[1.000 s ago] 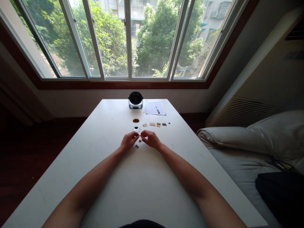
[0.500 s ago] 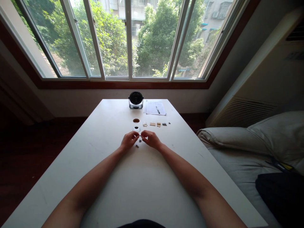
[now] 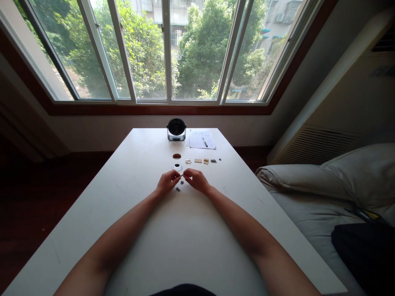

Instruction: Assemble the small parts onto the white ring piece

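My left hand (image 3: pixel 167 181) and my right hand (image 3: pixel 195 180) meet fingertip to fingertip above the white table (image 3: pixel 173 230), both pinched on a tiny piece I cannot make out. A small dark piece (image 3: pixel 178 189) lies on the table just below them. Beyond my fingers sit a clear round ring (image 3: pixel 177 167) and a brown disc (image 3: pixel 177 156). To their right runs a row of small pieces: pale ones (image 3: pixel 188 160), tan ones (image 3: pixel 198 160) and dark ones (image 3: pixel 213 160).
A small black round device (image 3: pixel 176 129) stands at the table's far edge, beside a sheet of paper (image 3: pixel 201 139) with a pen (image 3: pixel 205 142) on it. A bed with grey bedding (image 3: pixel 333 185) lies to the right. Windows fill the far wall.
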Action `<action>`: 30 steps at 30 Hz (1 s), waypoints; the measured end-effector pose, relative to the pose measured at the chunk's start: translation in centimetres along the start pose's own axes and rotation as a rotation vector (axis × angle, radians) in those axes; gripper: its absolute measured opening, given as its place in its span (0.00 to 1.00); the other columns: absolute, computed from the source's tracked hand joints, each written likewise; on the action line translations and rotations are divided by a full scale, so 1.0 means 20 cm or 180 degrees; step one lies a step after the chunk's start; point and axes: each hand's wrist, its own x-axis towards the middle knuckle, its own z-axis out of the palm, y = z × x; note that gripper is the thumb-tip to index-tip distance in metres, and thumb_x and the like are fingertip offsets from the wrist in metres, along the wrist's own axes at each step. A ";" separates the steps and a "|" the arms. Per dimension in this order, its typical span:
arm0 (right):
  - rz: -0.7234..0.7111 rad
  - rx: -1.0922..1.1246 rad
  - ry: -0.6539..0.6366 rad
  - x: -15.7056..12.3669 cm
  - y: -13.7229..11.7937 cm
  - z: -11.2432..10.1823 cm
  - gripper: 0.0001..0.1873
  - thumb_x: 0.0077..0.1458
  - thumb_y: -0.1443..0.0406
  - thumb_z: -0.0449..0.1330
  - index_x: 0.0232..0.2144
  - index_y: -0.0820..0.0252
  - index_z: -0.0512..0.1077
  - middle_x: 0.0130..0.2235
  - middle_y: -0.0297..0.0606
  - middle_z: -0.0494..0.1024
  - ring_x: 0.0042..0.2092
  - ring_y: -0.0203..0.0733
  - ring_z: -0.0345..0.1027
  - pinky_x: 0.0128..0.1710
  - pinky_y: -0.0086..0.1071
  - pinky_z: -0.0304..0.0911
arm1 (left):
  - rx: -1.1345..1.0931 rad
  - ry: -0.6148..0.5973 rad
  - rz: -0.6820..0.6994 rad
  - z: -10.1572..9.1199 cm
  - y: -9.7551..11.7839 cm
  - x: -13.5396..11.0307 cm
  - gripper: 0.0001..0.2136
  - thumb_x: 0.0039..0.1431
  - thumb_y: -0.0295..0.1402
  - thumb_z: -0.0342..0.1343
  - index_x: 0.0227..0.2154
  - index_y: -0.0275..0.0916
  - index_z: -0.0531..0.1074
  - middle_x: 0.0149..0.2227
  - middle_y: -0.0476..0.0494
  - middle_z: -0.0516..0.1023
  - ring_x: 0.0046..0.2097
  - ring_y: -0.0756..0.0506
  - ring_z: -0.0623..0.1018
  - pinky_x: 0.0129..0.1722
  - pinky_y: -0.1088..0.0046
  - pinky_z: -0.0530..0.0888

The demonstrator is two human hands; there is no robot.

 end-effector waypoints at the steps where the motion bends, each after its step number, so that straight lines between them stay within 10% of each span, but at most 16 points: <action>1: -0.0005 0.0008 0.0001 0.00 0.00 0.00 0.03 0.60 0.66 0.58 0.35 0.55 0.72 0.32 0.34 0.78 0.31 0.37 0.70 0.33 0.29 0.64 | -0.0008 -0.0015 -0.0009 0.00 0.00 0.00 0.07 0.59 0.37 0.58 0.33 0.40 0.75 0.31 0.48 0.79 0.31 0.49 0.75 0.35 0.73 0.72; 30: 0.0091 0.0207 -0.0088 0.00 -0.01 -0.01 0.03 0.60 0.65 0.58 0.38 0.55 0.72 0.33 0.34 0.78 0.33 0.37 0.70 0.36 0.29 0.64 | 0.0033 0.0061 0.0075 0.01 0.00 0.00 0.05 0.60 0.33 0.57 0.36 0.40 0.75 0.34 0.48 0.80 0.31 0.50 0.75 0.36 0.73 0.71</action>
